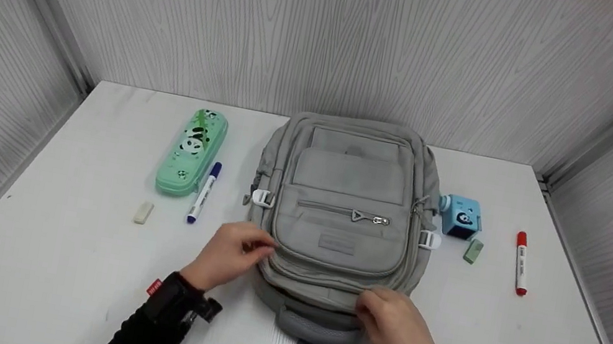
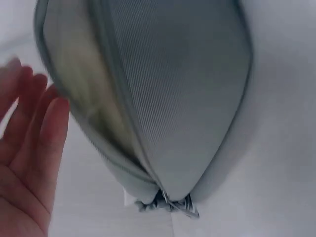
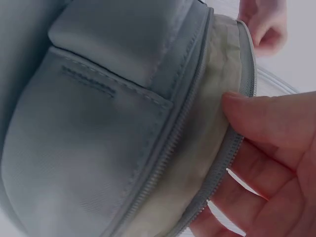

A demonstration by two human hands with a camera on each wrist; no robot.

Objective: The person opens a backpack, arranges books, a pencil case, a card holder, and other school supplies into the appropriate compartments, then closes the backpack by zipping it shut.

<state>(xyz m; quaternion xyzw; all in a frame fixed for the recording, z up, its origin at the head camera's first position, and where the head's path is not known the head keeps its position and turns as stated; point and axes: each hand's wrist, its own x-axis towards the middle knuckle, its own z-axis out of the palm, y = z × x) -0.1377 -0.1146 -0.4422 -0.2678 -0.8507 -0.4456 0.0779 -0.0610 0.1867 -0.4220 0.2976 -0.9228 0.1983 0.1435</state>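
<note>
A grey backpack [image 1: 343, 222] lies front side up on the white table, its top handle toward me. One zipped compartment gapes open, showing a pale lining [image 3: 197, 163] between two zipper edges. My right hand [image 1: 401, 334] pinches the opening's edge, with the thumb [image 3: 252, 116] on the lining side and the fingers behind. At the backpack's left side is my left hand [image 1: 232, 253]. In the left wrist view its fingers [image 2: 54, 123] are loosely extended beside the opening's edge; whether they touch it is unclear. What lies deep in the compartment is hidden.
Left of the backpack lie a green panda pencil case [image 1: 192, 153], a blue marker [image 1: 204, 193] and a white eraser [image 1: 143, 212]. On the right are a blue panda box-shaped item [image 1: 460, 217], a green eraser [image 1: 473, 251] and a red marker [image 1: 521, 264]. Panels [image 1: 331, 31] enclose the table.
</note>
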